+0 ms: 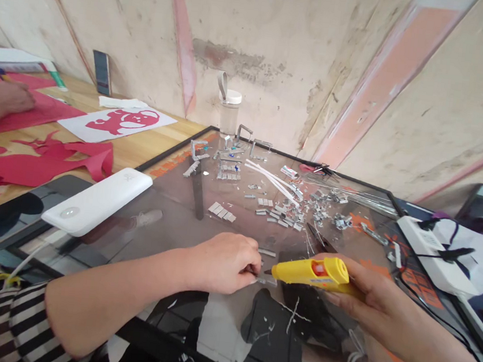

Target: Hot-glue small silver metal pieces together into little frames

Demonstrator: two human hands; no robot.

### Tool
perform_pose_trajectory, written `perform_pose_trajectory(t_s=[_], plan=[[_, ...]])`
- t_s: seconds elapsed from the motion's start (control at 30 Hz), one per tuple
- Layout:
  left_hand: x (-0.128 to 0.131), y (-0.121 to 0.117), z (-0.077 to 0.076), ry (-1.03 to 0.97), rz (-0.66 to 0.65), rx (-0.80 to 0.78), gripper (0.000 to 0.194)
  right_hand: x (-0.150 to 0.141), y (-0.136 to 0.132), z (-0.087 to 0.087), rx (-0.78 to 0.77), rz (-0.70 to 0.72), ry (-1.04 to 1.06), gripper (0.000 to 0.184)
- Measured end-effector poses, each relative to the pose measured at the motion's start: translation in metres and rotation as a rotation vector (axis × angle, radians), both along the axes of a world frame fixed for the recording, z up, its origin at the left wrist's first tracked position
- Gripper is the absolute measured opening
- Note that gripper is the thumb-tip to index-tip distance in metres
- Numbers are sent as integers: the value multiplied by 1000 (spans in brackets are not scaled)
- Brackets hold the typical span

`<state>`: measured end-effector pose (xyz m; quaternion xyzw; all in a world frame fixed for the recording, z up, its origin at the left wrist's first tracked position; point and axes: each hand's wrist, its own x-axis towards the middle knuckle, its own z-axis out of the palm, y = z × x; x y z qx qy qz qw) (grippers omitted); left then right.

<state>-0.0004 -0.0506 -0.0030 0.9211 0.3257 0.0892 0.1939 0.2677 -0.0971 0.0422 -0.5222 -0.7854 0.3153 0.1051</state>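
Observation:
My right hand [378,301] is wrapped round a yellow hot glue gun [312,272], its nozzle pointing left. Just left of the nozzle, my left hand [228,261] is closed in a pinch at the glass tabletop. A small greyish strip [268,280] sticks out from its fingertips, partly hidden by them. Beyond the hands lie many small grey pieces [285,215], some joined in flat rows [222,211]. White sticks [272,180] rest among them. Dark pointed blades [319,240] lie behind the glue gun. Thin strings of dried glue [293,315] mark the glass.
A white power bank [97,202] with a cable lies at left. Bent grey frames [262,146] and a lidded jar [230,113] stand near the wall. A power strip [437,258] runs along the right edge. Another person's hand [4,101] rests on red sheets [52,113] at far left.

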Motion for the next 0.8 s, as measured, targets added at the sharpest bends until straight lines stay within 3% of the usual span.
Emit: perform_pose_trajectory(t_s=[0.3,0.53,0.8], plan=[[2,0,1,32,2,0,9,-6,0,5,-50,38,12,32],[2,-1,1,50,10,-6,10,-9,0,5,-4,39,-3,27],[2,1,0,20,30,-39,9,-3,4,2,-14,-45,98,24]])
